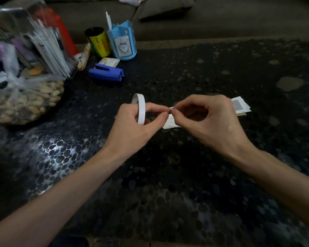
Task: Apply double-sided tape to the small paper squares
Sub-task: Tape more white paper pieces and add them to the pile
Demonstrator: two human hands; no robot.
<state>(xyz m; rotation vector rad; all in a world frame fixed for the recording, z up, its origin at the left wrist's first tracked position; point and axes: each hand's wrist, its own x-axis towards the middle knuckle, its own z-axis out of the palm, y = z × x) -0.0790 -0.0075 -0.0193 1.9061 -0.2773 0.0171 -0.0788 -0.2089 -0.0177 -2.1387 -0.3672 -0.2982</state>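
My left hand (138, 124) grips a thin white roll of double-sided tape (141, 108), held upright above the dark table (168, 175). My right hand (208, 118) meets it at the fingertips and pinches the free end of the tape between thumb and forefinger. A small white paper square (170, 123) lies on the table just under the pinch. More paper squares (240, 106) lie in a small pile behind my right hand, partly hidden by it.
A blue stapler (106, 72), a blue pen holder (123, 42) and a yellow-black can (97, 42) stand at the back. A bag of peanuts (25, 100) and a clear box of sticks (43, 47) fill the left. A sofa (221, 18) runs behind.
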